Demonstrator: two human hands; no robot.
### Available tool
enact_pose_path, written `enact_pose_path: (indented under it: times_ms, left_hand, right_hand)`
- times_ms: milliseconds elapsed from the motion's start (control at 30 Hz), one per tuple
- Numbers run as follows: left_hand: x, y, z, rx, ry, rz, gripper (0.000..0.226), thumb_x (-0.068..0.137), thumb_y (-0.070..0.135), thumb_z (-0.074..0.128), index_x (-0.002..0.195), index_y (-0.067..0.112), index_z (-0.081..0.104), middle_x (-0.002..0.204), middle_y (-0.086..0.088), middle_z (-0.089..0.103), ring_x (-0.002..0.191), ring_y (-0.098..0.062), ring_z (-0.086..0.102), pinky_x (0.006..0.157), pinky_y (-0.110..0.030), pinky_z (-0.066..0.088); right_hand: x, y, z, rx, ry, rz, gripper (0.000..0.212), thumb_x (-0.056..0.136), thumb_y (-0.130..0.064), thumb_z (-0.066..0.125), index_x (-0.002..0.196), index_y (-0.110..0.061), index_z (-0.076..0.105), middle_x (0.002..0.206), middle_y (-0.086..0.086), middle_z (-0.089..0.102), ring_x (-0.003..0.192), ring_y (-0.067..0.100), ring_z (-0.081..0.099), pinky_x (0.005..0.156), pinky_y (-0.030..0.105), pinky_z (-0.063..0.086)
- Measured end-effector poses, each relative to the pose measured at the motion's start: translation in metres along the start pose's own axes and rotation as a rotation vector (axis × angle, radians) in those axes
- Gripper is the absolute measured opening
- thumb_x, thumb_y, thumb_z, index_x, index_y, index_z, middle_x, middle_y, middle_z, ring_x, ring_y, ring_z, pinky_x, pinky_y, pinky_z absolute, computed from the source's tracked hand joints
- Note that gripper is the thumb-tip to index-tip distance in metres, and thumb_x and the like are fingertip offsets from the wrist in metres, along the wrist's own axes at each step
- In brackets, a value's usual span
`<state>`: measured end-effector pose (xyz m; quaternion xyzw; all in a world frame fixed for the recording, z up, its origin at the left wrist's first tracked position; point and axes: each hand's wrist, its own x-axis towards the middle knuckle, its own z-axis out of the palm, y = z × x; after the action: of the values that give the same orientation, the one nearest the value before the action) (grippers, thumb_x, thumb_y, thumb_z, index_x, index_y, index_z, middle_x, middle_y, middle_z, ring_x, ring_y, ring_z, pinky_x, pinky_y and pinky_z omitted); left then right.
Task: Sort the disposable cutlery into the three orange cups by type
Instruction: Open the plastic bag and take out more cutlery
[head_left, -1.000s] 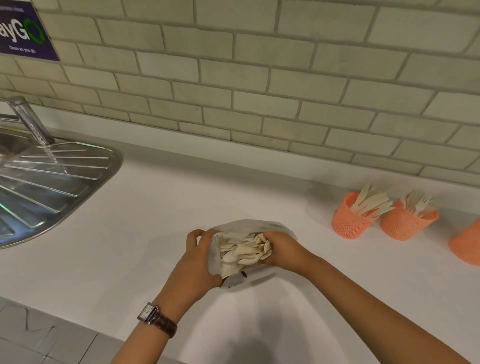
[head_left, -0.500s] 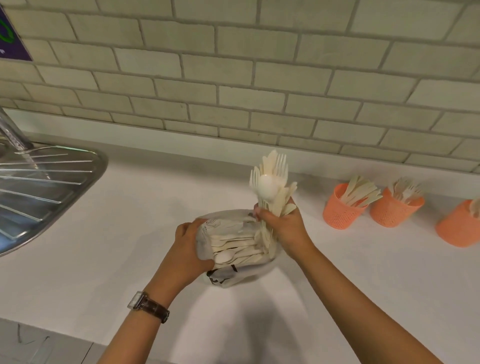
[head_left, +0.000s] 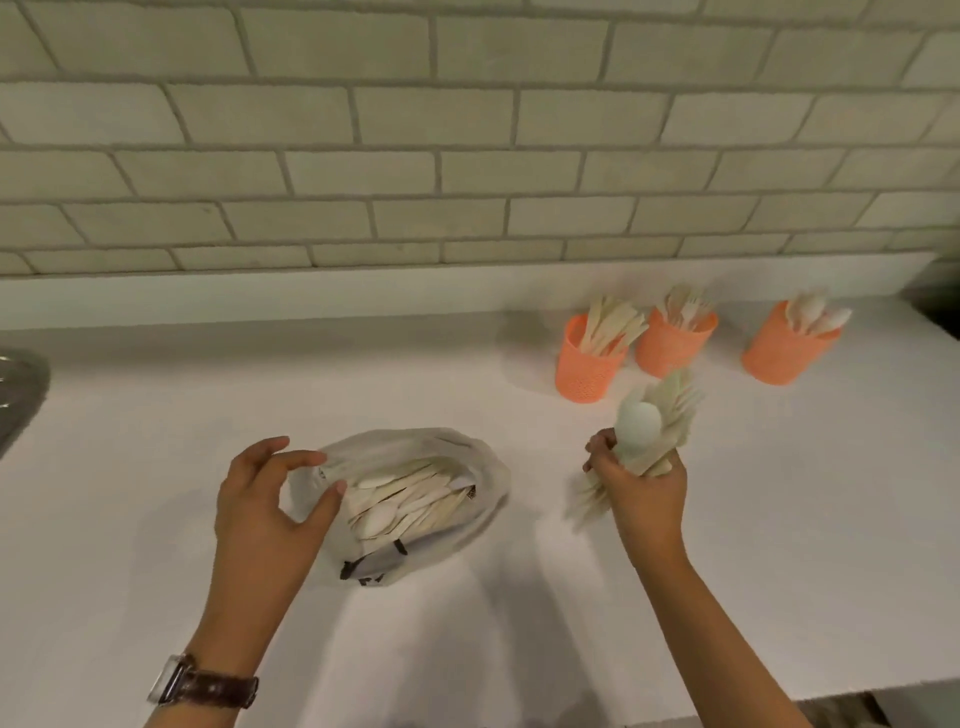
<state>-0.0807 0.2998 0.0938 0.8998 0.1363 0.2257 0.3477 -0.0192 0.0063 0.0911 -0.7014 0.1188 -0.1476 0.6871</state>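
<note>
At nine o'clock on the white counter (head_left: 156, 467), only a dull sliver of the steel sink (head_left: 21, 395) shows before the frame cuts it off, and a wristwatch (head_left: 202, 683) sits low at seven o'clock. At centre the left hand (head_left: 270, 509) hovers with fingers spread wide over the rim of the clear bag (head_left: 483, 483), whose remaining cutlery (head_left: 405, 499) blurs together so types are hard to tell. At three o'clock the right hand (head_left: 641, 491) is closed around a bundle of mixed cutlery (head_left: 654, 421), smeared by motion, just in front of the three orange cups at two o'clock: the left cup (head_left: 587, 371) with flat knife-like pieces, the middle cup (head_left: 670, 348) with forks, the right cup (head_left: 779, 356) with spoons.
</note>
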Motion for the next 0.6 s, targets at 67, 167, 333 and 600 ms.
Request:
enact_pose_path:
  times_ms: [67,167,333,600]
  left_hand:
    - [0.001,0.007,0.000,-0.057,0.003,0.032,0.026,0.074,0.012,0.075,0.095,0.023,0.064,0.123,-0.002,0.050,0.114,-0.011,0.045,0.097,-0.030,0.034]
    - [0.004,0.016,0.002,-0.089,-0.006,0.081,0.026,0.076,0.008,0.072,0.094,0.025,0.063,0.120,-0.001,0.052,0.108,-0.001,0.042,0.097,-0.023,0.033]
    - [0.008,0.022,0.006,-0.087,-0.034,0.135,0.024,0.078,0.004,0.069,0.092,0.024,0.063,0.115,0.005,0.052,0.101,0.012,0.041,0.089,0.006,0.025]
    - [0.011,0.033,0.012,-0.152,-0.041,0.169,0.023,0.080,0.000,0.064,0.088,0.022,0.064,0.105,0.013,0.053,0.103,0.019,0.042,0.088,0.006,0.027]
  right_hand:
    - [-0.004,0.015,-0.005,-0.024,0.023,0.025,0.018,0.077,-0.003,0.071,0.088,-0.015,0.063,0.078,-0.002,0.066,0.063,0.000,0.063,0.057,0.009,0.050]
    - [-0.012,0.050,-0.007,-0.099,0.007,0.110,0.032,0.076,-0.002,0.072,0.083,-0.030,0.058,0.079,-0.005,0.064,0.070,0.009,0.061,0.062,0.014,0.051]
    - [-0.013,0.072,-0.006,-0.071,0.100,0.181,0.021,0.078,-0.006,0.070,0.082,-0.025,0.061,0.074,0.001,0.064,0.070,0.017,0.060,0.063,0.025,0.051]
    - [-0.018,0.080,-0.010,-0.144,0.053,0.180,0.037,0.080,-0.001,0.065,0.085,-0.036,0.057,0.077,-0.010,0.064,0.063,-0.004,0.058,0.058,0.012,0.047]
